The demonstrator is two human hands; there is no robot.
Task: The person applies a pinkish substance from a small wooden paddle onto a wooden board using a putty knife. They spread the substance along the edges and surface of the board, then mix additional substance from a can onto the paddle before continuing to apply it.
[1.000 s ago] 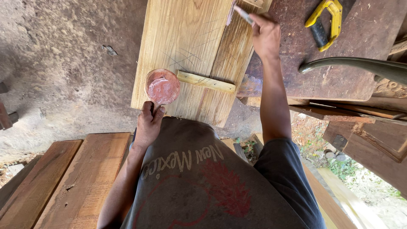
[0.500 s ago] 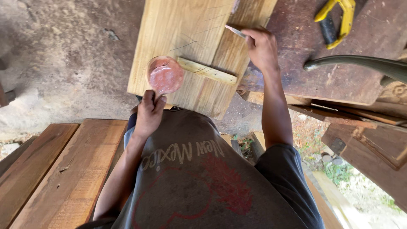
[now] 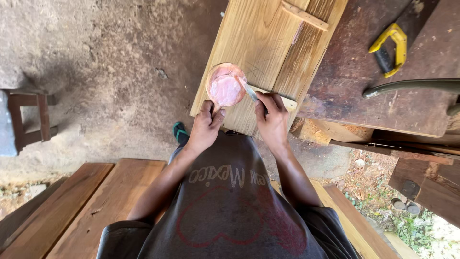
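Head view looked straight down over the person's chest and dark grey shirt (image 3: 230,211); the left hand (image 3: 205,125) gripped the near rim of a small round container (image 3: 225,84) of pale pink paste, thumb and fingers closed around its lower edge; the right hand (image 3: 272,120) was curled shut on the handle of a narrow putty knife (image 3: 249,90), whose blade tip lay in the paste at the container's right side. The container was held over the near end of a pale wooden panel (image 3: 254,43); whether it rested on the wood could not be told; a thin wooden strip (image 3: 286,101) lay across the panel just beside the right hand, and a second strip (image 3: 304,14) crossed it near the top edge. To the right stood a dark, stained workbench (image 3: 354,72) bearing a yellow-handled saw (image 3: 389,49); reddish planks (image 3: 86,206) lay at lower left; a green sandal (image 3: 180,132) showed on the dirt floor (image 3: 96,72) just beside the left wrist.
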